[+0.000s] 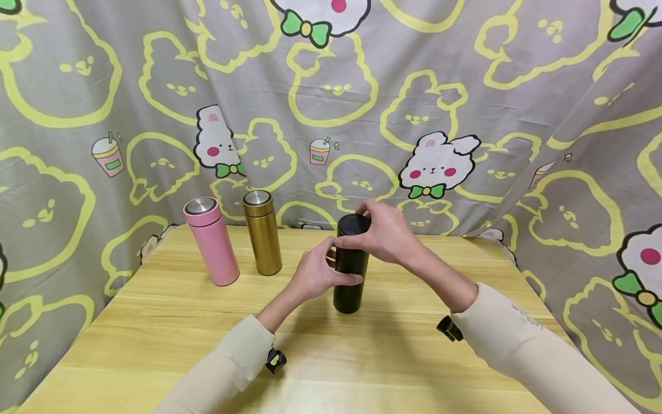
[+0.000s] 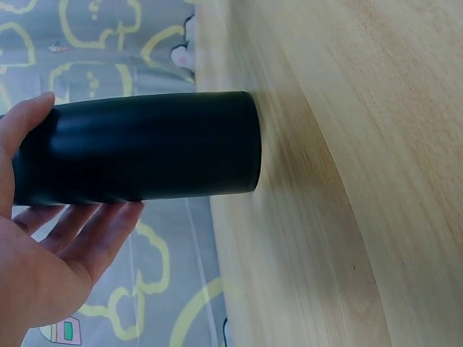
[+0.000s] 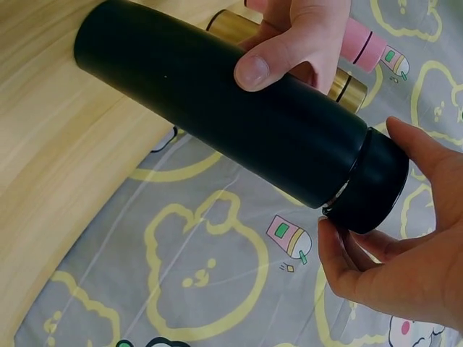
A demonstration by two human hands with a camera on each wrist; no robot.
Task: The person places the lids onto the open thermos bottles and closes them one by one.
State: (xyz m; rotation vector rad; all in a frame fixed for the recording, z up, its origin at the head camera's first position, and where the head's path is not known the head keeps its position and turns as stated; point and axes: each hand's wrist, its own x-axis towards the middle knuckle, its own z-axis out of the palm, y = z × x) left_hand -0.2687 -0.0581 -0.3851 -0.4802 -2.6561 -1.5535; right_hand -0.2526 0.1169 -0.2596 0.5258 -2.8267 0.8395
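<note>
A black thermos flask (image 1: 348, 300) stands upright on the table in the head view. My left hand (image 1: 312, 273) grips its body, thumb on the near side and fingers behind. Around the flask's lid (image 3: 372, 181) curl the thumb and fingers of my right hand (image 1: 390, 234). In the right wrist view a thin gap with a shiny edge shows between lid and body, and the lid sits slightly askew. The flask's smooth lower body (image 2: 166, 148) shows in the left wrist view, its base at the tabletop.
To the left stand a pink thermos flask (image 1: 217, 253) and a gold thermos flask (image 1: 265, 244), both upright with silver-topped lids. The wooden table (image 1: 155, 345) backs onto a grey patterned curtain (image 1: 341, 132), which also hangs at both sides.
</note>
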